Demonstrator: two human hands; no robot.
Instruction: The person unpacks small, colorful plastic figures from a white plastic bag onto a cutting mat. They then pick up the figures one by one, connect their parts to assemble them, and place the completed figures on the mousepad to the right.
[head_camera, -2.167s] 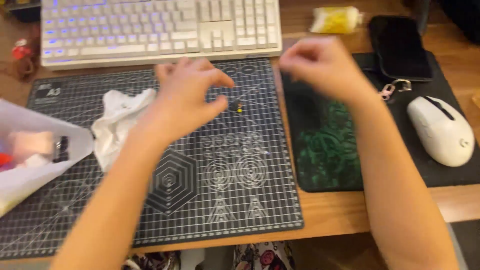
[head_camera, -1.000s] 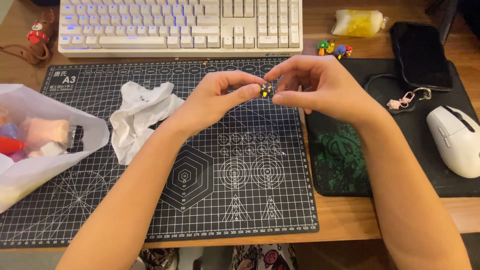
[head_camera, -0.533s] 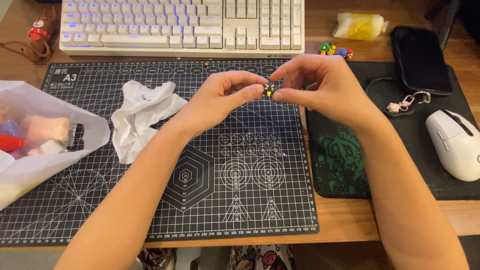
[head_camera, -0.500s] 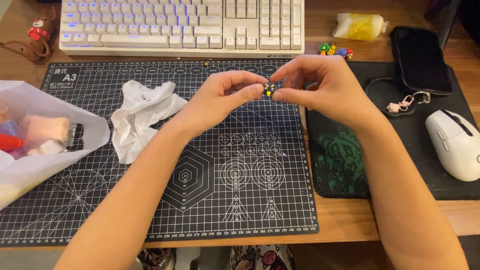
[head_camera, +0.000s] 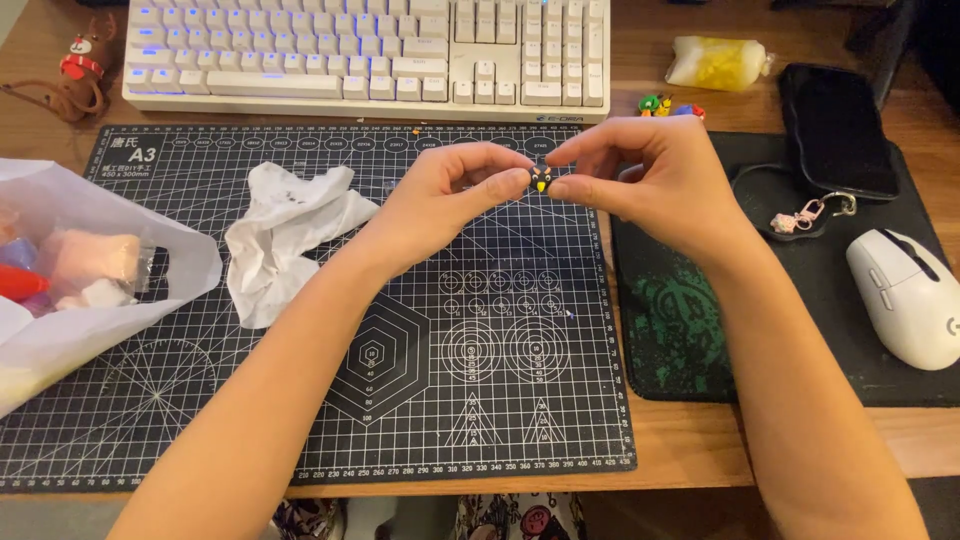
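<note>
Pinched between both hands above the upper middle of a black gridded cutting mat (head_camera: 300, 400): a tiny black figure (head_camera: 542, 180) with a small yellow spot on its front. Too small to give a clear long axis; roughly round, with the yellow mark facing toward the camera and slightly down, toward six o'clock. Left hand (head_camera: 440, 200) coming in from eight o'clock, thumb and forefinger closed on the figure's left side, remaining fingers curled loosely under. Right hand (head_camera: 660, 185) coming in from four o'clock, thumb and forefinger tips closed on the figure's right side, other fingers arched above and behind. Figure held right at the fingertips of both hands, at three o'clock from the left hand and nine o'clock from the right, clear of both palms and lifted off the mat. At nine o'clock from the left hand, lying on the mat, a crumpled white paper (head_camera: 285, 235). Farther toward nine o'clock, half off the mat's edge, a white plastic bag (head_camera: 110, 300) with pink and red things inside. At twelve o'clock, a white keyboard (head_camera: 370, 55) along the mat's far edge. At three o'clock from the right hand, a dark mouse pad (head_camera: 700, 340) carrying a black phone (head_camera: 835, 130) and a white mouse (head_camera: 905, 295). At one o'clock, near the phone, a yellow packet (head_camera: 718, 62) and a few small coloured figures (head_camera: 665, 104) on the wooden desk.
</note>
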